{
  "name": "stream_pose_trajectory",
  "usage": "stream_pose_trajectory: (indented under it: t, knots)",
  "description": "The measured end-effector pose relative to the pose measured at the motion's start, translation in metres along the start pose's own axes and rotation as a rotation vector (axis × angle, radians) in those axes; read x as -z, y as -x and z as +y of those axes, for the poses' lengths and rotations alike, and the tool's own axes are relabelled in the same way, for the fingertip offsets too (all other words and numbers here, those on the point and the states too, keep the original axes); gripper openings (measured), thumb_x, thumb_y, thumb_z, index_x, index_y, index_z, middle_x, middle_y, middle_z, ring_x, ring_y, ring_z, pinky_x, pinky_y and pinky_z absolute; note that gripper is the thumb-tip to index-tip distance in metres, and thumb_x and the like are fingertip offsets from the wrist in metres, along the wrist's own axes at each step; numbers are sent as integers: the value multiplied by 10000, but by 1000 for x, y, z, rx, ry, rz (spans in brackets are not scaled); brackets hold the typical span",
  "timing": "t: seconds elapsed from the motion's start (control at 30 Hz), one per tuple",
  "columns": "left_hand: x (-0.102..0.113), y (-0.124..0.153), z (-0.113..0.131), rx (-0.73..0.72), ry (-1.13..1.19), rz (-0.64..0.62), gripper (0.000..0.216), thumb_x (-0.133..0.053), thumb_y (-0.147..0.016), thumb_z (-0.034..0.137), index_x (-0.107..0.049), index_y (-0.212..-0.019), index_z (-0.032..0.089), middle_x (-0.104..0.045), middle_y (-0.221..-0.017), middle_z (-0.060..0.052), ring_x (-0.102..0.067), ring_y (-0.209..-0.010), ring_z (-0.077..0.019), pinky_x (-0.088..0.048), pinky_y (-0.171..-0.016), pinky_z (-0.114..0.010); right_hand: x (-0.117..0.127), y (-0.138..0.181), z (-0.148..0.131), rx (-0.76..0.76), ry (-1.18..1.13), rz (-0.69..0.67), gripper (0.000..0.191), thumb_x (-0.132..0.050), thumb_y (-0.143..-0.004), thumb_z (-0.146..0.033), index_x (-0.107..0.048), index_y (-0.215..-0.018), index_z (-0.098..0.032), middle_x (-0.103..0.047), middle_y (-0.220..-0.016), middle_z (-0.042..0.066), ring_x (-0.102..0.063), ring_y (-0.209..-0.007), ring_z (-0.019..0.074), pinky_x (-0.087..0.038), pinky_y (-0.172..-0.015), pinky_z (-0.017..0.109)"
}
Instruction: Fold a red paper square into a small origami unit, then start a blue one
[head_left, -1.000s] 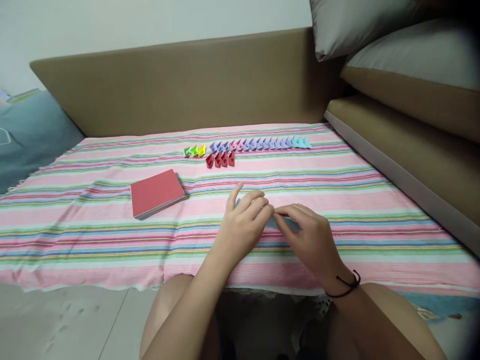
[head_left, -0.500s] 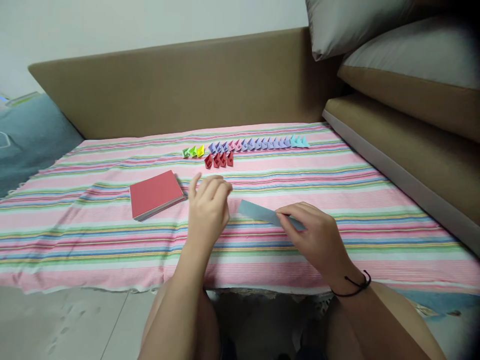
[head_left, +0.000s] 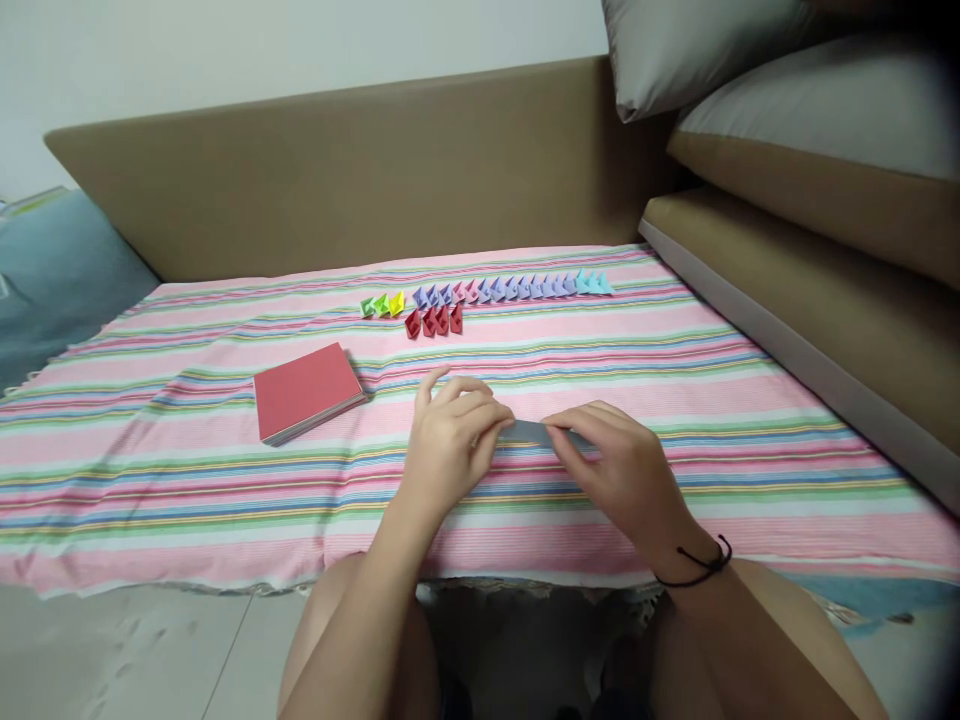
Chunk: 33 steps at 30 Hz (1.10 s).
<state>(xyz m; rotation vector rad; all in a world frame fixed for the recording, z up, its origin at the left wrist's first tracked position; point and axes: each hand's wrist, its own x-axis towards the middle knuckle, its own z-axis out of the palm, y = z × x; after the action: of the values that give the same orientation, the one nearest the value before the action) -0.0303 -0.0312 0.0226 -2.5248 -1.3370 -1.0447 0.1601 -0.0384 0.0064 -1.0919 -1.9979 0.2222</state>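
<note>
A narrow grey-blue strip of paper (head_left: 531, 432) is stretched between my two hands, just above the striped cloth. My left hand (head_left: 454, 435) pinches its left end between thumb and forefinger, the other fingers raised. My right hand (head_left: 611, 460), with a black cord bracelet at the wrist, pinches the strip further right; part of the strip is hidden behind its fingers. Beyond my hands, small folded red paper pieces (head_left: 435, 321) stand in a short row.
A stack of red-topped paper (head_left: 307, 393) lies left of my hands. Farther back is a long row of purple, pink and light-blue folded pieces (head_left: 514, 288), with green and yellow ones (head_left: 382, 305) at its left. Cushions (head_left: 795, 240) are piled at the right.
My left hand has moved right and down and closed on the left end of the paper strip. My right hand keeps its pinch on the strip.
</note>
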Motion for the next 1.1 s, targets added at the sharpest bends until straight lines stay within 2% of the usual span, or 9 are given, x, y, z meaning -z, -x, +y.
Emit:
stream_pose_trajectory:
  t: [0.17, 0.27, 0.4, 0.5, 0.57, 0.67, 0.83, 0.97, 1.1]
  knots:
    - [14, -1, -13, 166, 81, 101, 139, -564, -821, 227, -674, -737, 233, -696, -759, -1, -599, -854, -185, -298, -1006, -428, 18, -1, 19, -73, 64, 136, 122, -533, -826, -174, -652, -814, -197, -692, -817, 41, -622, -801, 200, -469, -745, 332]
    - [12, -1, -14, 451, 387, 191, 130, -605, -785, 294, -694, -745, 208, -702, -803, -31, -604, -827, -201, -422, -841, -353, 24, -1, 24, -280, -30, 207, 114, -554, -824, -241, -661, -808, -204, -696, -828, 43, -637, -796, 206, -487, -753, 347]
    - [-5, 0, -4, 907, 1025, 209, 222, -689, -697, 376, -714, -788, 175, -678, -755, -22, -567, -672, -145, -422, -594, -242, 13, -3, 12, -546, -583, -18, 228, -594, -815, -386, -663, -948, -214, -698, -949, 46, -644, -908, 206, -514, -800, 337]
    - [-16, -1, 5, 1080, 1279, 198, 240, -728, -654, 359, -713, -783, 157, -651, -716, -12, -522, -615, -108, -405, -545, -215, 0, -4, 1, -620, -882, -115, 241, -596, -815, -412, -668, -908, -202, -698, -914, 43, -652, -866, 195, -522, -806, 336]
    - [-18, -1, 9, 1118, 1323, 174, 246, -732, -652, 359, -710, -788, 155, -640, -708, -8, -512, -609, -102, -412, -545, -214, -6, -3, -2, -644, -932, -79, 221, -605, -811, -402, -666, -832, -191, -692, -860, 36, -651, -816, 187, -528, -776, 327]
    - [-14, -3, 13, 1061, 1256, 81, 239, -720, -672, 372, -698, -756, 150, -622, -684, -3, -495, -582, -93, -398, -523, -203, -6, -1, -1, -641, -872, -29, 210, -619, -803, -383, -655, -757, -181, -675, -786, 26, -639, -763, 178, -524, -716, 300]
    - [-9, -4, 15, 954, 1143, -50, 256, -713, -683, 381, -680, -747, 135, -623, -626, -10, -516, -545, -99, -383, -499, -199, -2, -1, 0, -617, -766, -137, 197, -645, -777, -376, -662, -745, -183, -660, -741, 18, -627, -732, 175, -511, -661, 279]
    - [-15, -1, 14, 986, 1132, -52, 264, -728, -662, 384, -663, -655, 129, -606, -556, -7, -497, -487, -97, -366, -469, -209, -3, -1, -1, -629, -777, -161, 203, -648, -771, -390, -681, -768, -190, -671, -756, 19, -624, -733, 177, -510, -675, 289]
    - [-17, 0, 12, 1014, 1134, -15, 276, -735, -654, 385, -643, -593, 132, -583, -521, 3, -465, -457, -85, -337, -448, -207, -3, -1, -1, -681, -949, -168, 299, -546, -841, -433, -707, -866, -182, -694, -824, 50, -635, -781, 188, -523, -730, 326]
